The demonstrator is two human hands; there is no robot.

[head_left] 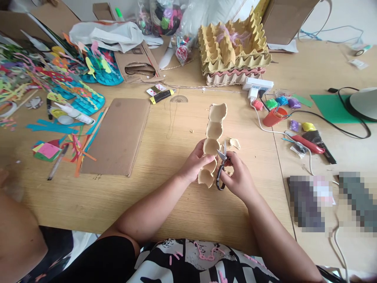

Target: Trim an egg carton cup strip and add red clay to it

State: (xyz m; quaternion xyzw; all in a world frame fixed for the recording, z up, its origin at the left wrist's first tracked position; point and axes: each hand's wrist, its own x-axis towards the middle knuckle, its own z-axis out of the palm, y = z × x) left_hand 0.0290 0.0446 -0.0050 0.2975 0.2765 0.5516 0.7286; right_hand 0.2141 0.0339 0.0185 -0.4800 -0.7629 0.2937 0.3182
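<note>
My left hand (198,162) grips a strip of egg carton cups (215,129), its thumb laid across the strip below the middle cup. The strip runs lengthwise away from me, just above the table. In my right hand (239,175) is a pair of scissors (221,167) with black handles. Their blades are parted and point up and left, at the right edge of the middle cup. A torn carton scrap (235,143) lies just right of the strip, with smaller bits near my right fingers.
Stacked egg trays (235,51) stand at the back beside a white power strip (258,84). Left lies a cardboard sheet (114,137), with paper strips and glue beyond. An orange cup (274,116) and cables are at right. Another person's arm (17,232) shows at lower left.
</note>
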